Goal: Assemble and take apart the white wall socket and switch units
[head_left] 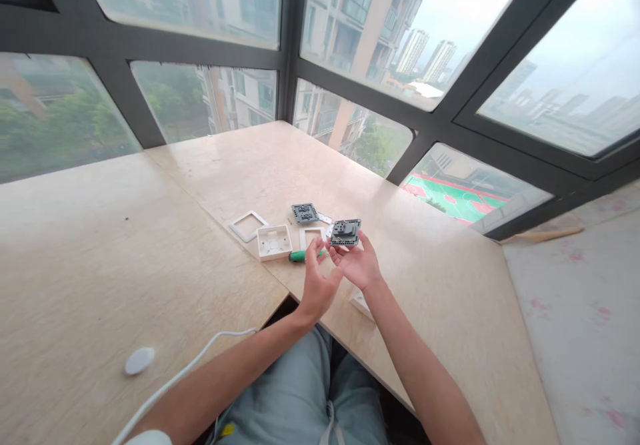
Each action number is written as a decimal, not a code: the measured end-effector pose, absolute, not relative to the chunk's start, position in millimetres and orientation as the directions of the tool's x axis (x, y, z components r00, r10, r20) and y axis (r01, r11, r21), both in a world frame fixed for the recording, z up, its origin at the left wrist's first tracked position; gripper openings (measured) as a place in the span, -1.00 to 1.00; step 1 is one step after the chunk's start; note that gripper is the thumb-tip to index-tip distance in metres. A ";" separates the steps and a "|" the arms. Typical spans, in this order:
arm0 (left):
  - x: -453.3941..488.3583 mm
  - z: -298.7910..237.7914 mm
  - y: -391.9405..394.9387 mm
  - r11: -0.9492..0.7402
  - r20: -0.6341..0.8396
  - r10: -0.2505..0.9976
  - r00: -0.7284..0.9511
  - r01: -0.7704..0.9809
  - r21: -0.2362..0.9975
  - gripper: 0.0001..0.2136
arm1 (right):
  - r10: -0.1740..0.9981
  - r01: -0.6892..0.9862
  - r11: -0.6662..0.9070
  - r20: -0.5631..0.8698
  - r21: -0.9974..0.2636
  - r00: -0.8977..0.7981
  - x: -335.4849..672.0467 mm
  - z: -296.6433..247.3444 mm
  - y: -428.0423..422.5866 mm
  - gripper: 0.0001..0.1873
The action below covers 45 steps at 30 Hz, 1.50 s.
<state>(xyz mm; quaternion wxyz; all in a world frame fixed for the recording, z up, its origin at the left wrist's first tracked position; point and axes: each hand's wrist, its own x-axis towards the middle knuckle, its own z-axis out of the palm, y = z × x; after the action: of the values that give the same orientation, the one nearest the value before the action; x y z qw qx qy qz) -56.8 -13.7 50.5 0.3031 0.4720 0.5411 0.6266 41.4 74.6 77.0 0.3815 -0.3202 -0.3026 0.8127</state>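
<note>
My right hand [359, 263] holds a small grey square switch module [345, 231] by its fingertips, raised just above the plywood table [440, 278]. My left hand [316, 283] hovers right beside it, fingers curved and apart, its fingertips close to the module with nothing in them. Under the hands lies a green-handled screwdriver [301, 255]. Behind it on the table sit a white back box [274, 241], a white square frame [249, 225], a second white frame [312, 236] and another grey module [305, 213].
A white plate piece [361, 301] lies near the table's front edge under my right forearm. A white round disc [139, 360] and a white cable [190, 371] lie on the left tabletop. Dark-framed windows surround the corner table. My knees show in the gap below.
</note>
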 end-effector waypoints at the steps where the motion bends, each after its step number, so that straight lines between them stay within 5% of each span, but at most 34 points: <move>1: -63.0 58.4 -11.2 -0.233 0.271 0.875 -0.402 0.141 0.962 -0.37 | 0.805 -0.423 -0.538 -0.295 -0.729 -0.516 37.2 75.1 76.9 -0.50; 8: -112.2 96.1 5.5 -0.233 0.375 0.829 -0.415 0.352 0.906 -0.56 | 0.785 -0.461 -0.556 -0.255 -0.692 -0.565 1.3 73.6 71.7 -0.44; 17: -147.8 92.8 14.0 -0.155 0.390 0.896 -0.213 0.673 0.724 -0.45 | 0.850 -0.571 -0.475 -0.183 -0.670 -0.494 -37.1 66.0 67.1 -0.44; 20: -152.0 100.2 12.8 -0.158 0.395 0.897 -0.200 0.688 0.708 -0.48 | 0.854 -0.568 -0.476 -0.200 -0.671 -0.480 -42.8 61.8 68.4 -0.45; 28: -152.9 116.2 9.1 -0.109 0.329 0.927 -0.183 0.706 0.700 -0.52 | 0.802 -0.711 -0.595 -0.337 -0.375 -0.493 -42.4 60.5 73.3 -0.49; 45: -148.3 110.9 8.9 -0.140 0.283 0.955 -0.085 0.713 0.687 -0.53 | 0.754 -0.648 -0.657 -0.362 -0.385 -0.549 -37.5 66.4 74.4 -0.64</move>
<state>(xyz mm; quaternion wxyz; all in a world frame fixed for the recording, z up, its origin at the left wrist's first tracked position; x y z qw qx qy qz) -148.3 8.9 110.9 0.1623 0.6566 0.6353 0.3728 -37.5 74.4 66.4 0.4011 -0.2543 -0.1034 0.8740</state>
